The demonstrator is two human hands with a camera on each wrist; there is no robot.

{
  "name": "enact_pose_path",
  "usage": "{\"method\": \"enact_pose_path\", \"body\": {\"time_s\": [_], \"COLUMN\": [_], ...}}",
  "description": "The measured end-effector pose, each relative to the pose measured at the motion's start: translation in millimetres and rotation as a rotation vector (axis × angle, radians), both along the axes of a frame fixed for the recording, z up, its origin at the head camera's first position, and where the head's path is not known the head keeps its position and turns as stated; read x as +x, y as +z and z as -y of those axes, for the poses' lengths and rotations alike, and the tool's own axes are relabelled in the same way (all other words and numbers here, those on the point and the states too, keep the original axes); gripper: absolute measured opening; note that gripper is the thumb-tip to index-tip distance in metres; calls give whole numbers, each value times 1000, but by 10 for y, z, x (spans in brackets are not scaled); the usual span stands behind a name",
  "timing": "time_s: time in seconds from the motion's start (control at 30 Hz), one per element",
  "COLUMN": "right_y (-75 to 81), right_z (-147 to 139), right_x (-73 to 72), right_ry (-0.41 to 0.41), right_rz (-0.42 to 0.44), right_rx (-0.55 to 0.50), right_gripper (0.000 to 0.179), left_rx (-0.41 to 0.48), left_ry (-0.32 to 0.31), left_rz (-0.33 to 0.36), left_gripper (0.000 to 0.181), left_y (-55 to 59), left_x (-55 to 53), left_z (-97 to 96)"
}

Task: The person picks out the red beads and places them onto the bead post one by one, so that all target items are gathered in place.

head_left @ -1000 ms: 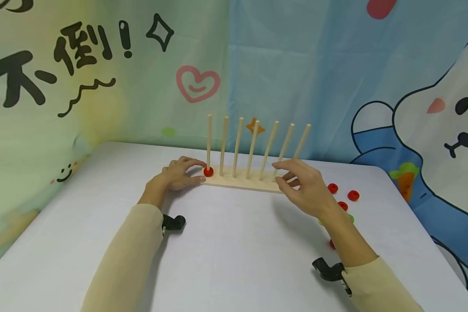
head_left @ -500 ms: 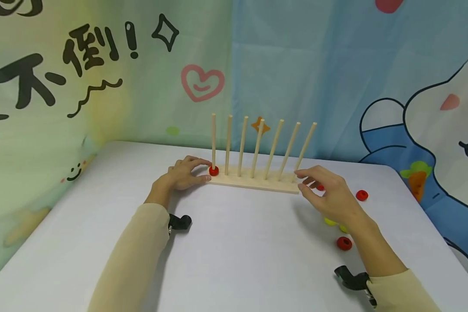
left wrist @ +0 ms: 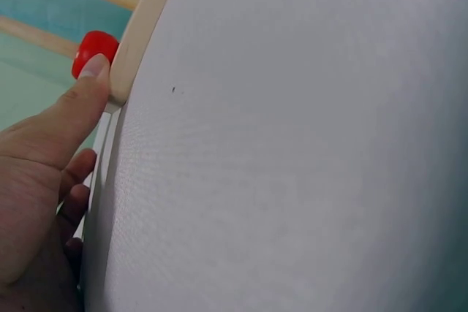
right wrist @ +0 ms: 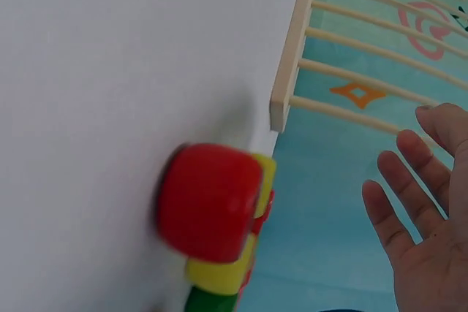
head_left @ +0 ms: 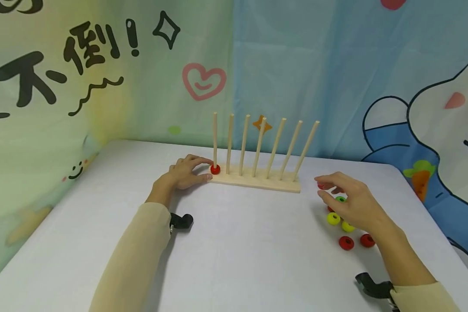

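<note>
A wooden peg rack (head_left: pixel 257 183) with several upright rods stands at the back of the table. On its leftmost rod sits a red bead (head_left: pixel 215 169), down at the base. My left hand (head_left: pixel 185 172) holds that end of the rack between thumb and index finger; in the left wrist view the thumb (left wrist: pixel 80 104) lies against the base's end, beside the bead. Right of the rack, my right hand (head_left: pixel 352 201) hovers over loose beads, fingers apart and nothing between them. In the right wrist view a red bead (right wrist: pixel 208 202) lies below the open hand (right wrist: pixel 435 246).
Near the right hand lie yellow beads (head_left: pixel 333 219), a green bead (head_left: pixel 340 199) and red beads (head_left: pixel 346 243), some partly hidden by it. A printed cloth (head_left: pixel 288 65) hangs right behind the white table (head_left: pixel 234 251).
My right hand has moved right, from beside the rack's right-hand rods to over the loose beads. The left hand stays at the rack's left end. The head view has shifted slightly.
</note>
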State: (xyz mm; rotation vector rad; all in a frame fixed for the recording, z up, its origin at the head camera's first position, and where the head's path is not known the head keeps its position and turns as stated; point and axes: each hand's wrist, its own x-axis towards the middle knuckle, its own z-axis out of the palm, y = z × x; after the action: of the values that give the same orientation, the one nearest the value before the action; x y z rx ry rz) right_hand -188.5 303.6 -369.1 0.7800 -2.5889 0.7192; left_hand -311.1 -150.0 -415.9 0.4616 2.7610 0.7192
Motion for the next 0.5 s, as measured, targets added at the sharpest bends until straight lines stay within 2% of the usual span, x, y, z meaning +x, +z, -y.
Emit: {"method": "enact_pose_path", "body": {"time_s": [0.2,0.5], "right_y": [-63,-93], "right_z": [-112,-165], "right_x": [59,96], "right_ry": [-24,-74], "right_rz": [25,78], "right_rx": [4,39], "right_gripper": [46,43], "left_rx": [-5,-18], "left_ry": [-6,13], "left_rz": [3,18], "left_gripper": [62,62], "left_y": [-9,5], "left_x": [-37,-28], "left_z": [-43,-4]}}
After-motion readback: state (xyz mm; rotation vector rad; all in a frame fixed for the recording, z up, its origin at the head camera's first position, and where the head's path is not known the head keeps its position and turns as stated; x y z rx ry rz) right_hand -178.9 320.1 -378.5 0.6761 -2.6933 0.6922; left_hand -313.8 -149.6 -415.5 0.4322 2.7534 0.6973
